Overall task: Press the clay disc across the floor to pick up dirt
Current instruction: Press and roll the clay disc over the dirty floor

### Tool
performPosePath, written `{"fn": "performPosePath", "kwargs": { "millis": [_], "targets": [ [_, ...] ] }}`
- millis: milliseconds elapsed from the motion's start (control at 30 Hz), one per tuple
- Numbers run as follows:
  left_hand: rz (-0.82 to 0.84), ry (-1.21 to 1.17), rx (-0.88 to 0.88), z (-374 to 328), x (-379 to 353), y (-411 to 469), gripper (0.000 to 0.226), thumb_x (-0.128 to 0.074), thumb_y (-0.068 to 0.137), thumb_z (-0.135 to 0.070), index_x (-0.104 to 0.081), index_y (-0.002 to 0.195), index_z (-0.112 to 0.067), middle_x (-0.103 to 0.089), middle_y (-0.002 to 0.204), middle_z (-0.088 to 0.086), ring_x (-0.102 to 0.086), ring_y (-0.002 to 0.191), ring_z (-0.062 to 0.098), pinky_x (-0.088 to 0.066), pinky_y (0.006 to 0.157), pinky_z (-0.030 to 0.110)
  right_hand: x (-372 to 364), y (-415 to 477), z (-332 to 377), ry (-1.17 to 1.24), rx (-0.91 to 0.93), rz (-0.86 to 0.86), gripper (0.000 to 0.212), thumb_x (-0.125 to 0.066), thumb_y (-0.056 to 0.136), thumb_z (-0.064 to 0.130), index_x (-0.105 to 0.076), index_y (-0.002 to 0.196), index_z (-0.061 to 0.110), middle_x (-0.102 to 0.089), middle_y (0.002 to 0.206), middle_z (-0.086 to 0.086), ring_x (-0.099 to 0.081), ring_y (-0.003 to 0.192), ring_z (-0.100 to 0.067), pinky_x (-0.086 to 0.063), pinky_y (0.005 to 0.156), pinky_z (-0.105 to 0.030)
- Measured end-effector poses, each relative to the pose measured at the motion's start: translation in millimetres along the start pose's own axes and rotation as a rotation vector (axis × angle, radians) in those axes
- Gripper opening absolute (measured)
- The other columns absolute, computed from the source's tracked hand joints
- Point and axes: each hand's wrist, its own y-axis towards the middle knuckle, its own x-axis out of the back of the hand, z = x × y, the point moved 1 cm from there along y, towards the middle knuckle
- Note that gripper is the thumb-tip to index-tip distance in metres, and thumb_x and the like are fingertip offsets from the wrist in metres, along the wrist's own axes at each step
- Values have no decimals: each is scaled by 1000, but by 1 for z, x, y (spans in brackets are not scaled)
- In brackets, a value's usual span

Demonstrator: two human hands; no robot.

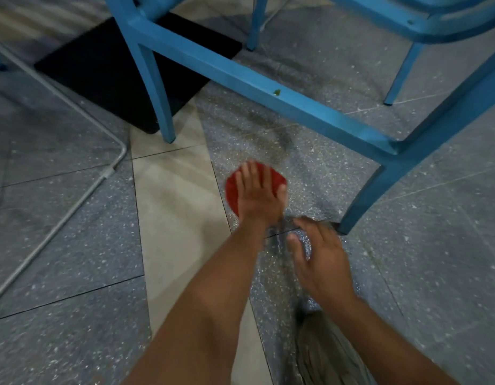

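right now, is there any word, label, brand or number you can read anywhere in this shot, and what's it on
No readable text anywhere in this view.
red clay disc, under the left hand: no marking on the part that shows.
blue chair frame: only a small green speck, not a label.
black mat and speckled floor tiles: plain.

An indoor dining or café-like room, judging by the speckled grey terrazzo floor (74, 245), blue wooden chairs (268, 87), a black mat (101, 70) and a metal tube frame (60, 218)
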Motion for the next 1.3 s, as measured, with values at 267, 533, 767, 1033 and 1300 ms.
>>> {"fn": "performPosePath", "kwargs": {
  "millis": [267,533,767,1033,1300],
  "targets": [
    [50,87,-668,-13,-33,-145,86,-42,104,-62,-15,172,-16,-11,180,16,3,167,36,-11,133,58,6,5,18,-56,-19,3,38,-53,102,39,-57,137,24,-62,135,0,-51,123,-21,-42,109,-38],
    [-65,86,-377,164,-10,-228,72,-41,104,-70,-32,168,-37,-22,178,8,-24,164,32,-22,131,56,1,-13,19,-59,-20,97,38,-59,101,35,-61,134,17,-65,133,-10,-57,122,-31,-45,105,-43],
    [-87,-95,450,164,18,-122,85,-16,100,-67,-19,172,-22,-11,178,23,-6,165,41,-4,133,59,2,-25,28,-128,22,126,42,-58,101,32,-56,140,15,-63,136,-12,-56,123,-33,-44,108,-45],
    [41,-5,-354,37,-37,-175,76,-32,107,-58,-18,172,-22,-9,180,16,6,166,38,-7,133,60,-2,-29,51,-127,102,145,43,-54,102,36,-55,140,18,-64,135,-8,-56,120,-28,-42,106,-41],
    [-1,97,-259,193,-22,-360,74,-38,106,-71,-23,170,-39,-15,179,4,-16,166,30,-13,132,53,-19,-37,76,-116,129,262,45,-62,99,30,-56,141,15,-62,137,-15,-56,123,-37,-42,109,-45]
  ]
}}
